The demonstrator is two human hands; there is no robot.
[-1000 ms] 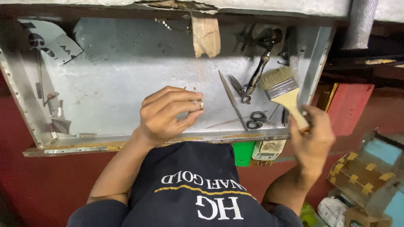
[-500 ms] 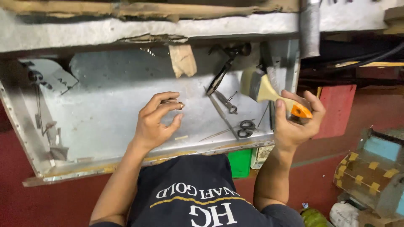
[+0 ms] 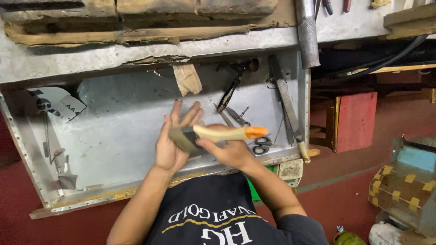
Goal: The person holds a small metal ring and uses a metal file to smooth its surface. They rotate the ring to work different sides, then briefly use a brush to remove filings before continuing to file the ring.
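The metal tray (image 3: 118, 136) lies widest under me, shallow, grey, riveted along its rim. Against the tray's far right wall lies a long file (image 3: 285, 102) with a pale handle end. Dark pliers (image 3: 232, 86) rest near the tray's back edge, and small scissors (image 3: 262, 145) with black loops lie by the tray's near right corner. Above the tray's middle, my left hand (image 3: 175, 138) is held flat, fingers spread wide, palm up. My right hand (image 3: 227, 152) grips the paintbrush (image 3: 218, 134) by its pale wooden handle, orange at the tip. The bristles press against my left palm, over the tray's centre.
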